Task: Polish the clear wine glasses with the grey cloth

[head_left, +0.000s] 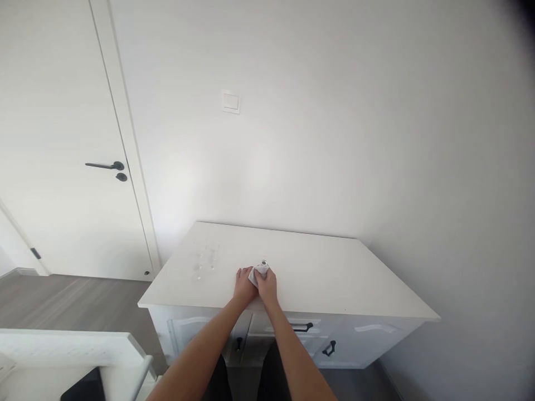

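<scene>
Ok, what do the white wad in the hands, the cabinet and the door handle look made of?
White wad: soft cloth or paper, matte and creased; I can't tell which. Cabinet: probably painted wood or board, smooth white, with moulded fronts. Door handle: likely metal, dark-finished, going by its slim lever.

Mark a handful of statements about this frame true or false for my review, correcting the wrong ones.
1. The left hand and right hand meet at the white cloth. True.
2. Clear items are to the right of both hands. False: the clear items are on the cabinet top, to their left.
3. The switch is black. False: the wall switch is white.
4. The door handle is dark. True.
</scene>
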The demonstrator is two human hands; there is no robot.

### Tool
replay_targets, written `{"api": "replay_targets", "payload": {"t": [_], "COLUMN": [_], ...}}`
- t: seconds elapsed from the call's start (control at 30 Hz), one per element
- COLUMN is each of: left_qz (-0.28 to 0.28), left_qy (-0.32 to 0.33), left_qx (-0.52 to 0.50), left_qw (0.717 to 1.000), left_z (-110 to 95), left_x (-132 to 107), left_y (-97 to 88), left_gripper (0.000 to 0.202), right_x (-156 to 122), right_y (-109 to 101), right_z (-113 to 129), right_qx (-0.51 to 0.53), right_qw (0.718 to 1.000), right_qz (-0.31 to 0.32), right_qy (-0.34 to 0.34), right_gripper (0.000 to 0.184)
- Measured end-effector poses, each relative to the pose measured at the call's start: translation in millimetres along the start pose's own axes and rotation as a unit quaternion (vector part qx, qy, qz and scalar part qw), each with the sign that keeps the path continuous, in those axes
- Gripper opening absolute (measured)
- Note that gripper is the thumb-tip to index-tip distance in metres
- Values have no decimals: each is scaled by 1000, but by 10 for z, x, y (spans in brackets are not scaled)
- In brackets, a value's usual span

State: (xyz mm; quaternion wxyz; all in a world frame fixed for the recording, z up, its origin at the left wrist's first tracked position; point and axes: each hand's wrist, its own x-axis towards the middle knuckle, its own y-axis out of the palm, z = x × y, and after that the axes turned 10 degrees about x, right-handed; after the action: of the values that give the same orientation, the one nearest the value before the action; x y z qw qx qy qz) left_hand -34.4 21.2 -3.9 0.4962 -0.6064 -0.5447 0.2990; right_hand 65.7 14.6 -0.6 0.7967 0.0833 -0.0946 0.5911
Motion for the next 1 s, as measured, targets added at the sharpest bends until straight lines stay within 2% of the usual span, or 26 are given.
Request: {"api": "replay_targets", "payload": {"t": [0.1,0.2,0.27,0.33,0.4,0.43,0.47,0.53,0.6,0.67,0.73,0.8,0.93,1.0], "left_qz": [0,9,2,-9,-11,-9,-5,-4,-7,-5,-2,-5,-20,-25], "left_qy": [-9,-11,-14,-18,-14,-11,-10,-13,-21,-26,-30,-30,-10,0], "left_qx": [-22,-33,-34,-36,-37,-35,-31,-17,-6,-5,-11,-15,-3,-1], "left_qw": [1000,999,999,999,999,999,999,1000,1000,1000,999,999,1000,1000], "left_z": [-1,-1,-2,-3,-4,-4,-5,-11,-22,-32,-37,-36,-34,-40], "left_x": [15,20,15,7,1,0,2,12,28,43,52,50,25,13], "left_y": [-5,-5,-8,-20,-37,-44,-49,-49,-39,-24,-16,-19,-54,-74], "left_gripper": [64,77,72,53,41,41,41,41,42,54,68,71,45,39], "right_x": [159,213,141,-9,-166,-220,-243,-191,-39,130,236,244,39,-95], "right_y": [-271,-399,-333,-166,25,98,141,119,-26,-210,-341,-381,-302,-241], "right_z": [33,56,32,-27,-97,-126,-147,-159,-140,-110,-86,-80,-119,-154], "right_qx": [88,121,87,11,-63,-84,-92,-57,23,88,115,114,33,-18], "right_qw": [986,968,978,995,994,988,986,994,999,988,979,979,991,994], "right_qz": [139,215,191,87,-53,-94,-109,-71,28,122,169,170,125,93], "right_qy": [20,38,10,-42,-77,-88,-85,-52,-11,13,22,17,-28,-47], "right_gripper": [28,32,34,35,38,40,39,36,34,36,38,38,33,34]}}
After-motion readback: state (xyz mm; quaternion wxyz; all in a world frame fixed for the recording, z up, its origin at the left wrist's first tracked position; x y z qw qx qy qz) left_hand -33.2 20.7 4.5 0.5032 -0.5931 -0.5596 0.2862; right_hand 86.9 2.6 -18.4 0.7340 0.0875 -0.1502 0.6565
